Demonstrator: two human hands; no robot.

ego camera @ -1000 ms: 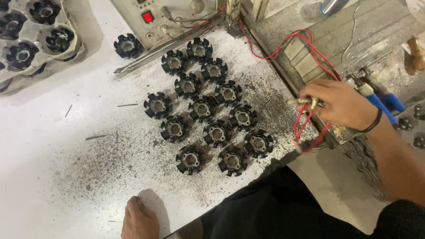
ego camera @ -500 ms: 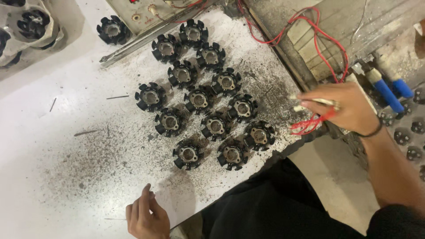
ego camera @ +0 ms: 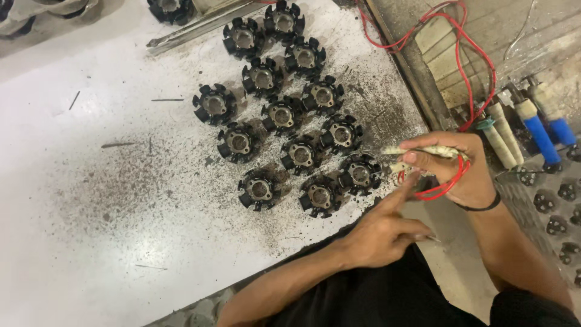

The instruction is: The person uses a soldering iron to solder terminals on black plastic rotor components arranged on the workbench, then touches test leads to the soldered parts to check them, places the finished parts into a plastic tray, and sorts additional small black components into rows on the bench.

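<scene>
The table's (ego camera: 78,200) left half lies open; clustered black stator cores (ego camera: 290,115) crowd its right.

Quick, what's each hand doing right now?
Left hand: holding nothing, index finger pointing up at the probes.
Right hand: closed on pale stick-like probes with red wires.

The top edge cuts through the highest black toothed part (ego camera: 170,8) and through the pale tray (ego camera: 36,11) in the far left corner, so only slivers of each show. The red wires (ego camera: 461,54) run out of sight behind the right hand (ego camera: 455,175), whose palm hides how the pale probes (ego camera: 417,151) are gripped. The left hand (ego camera: 381,233) has its fingers curled under, hidden but for the pointing one. Small dark pieces at the right edge (ego camera: 560,209) are too blurred to identify.
</scene>
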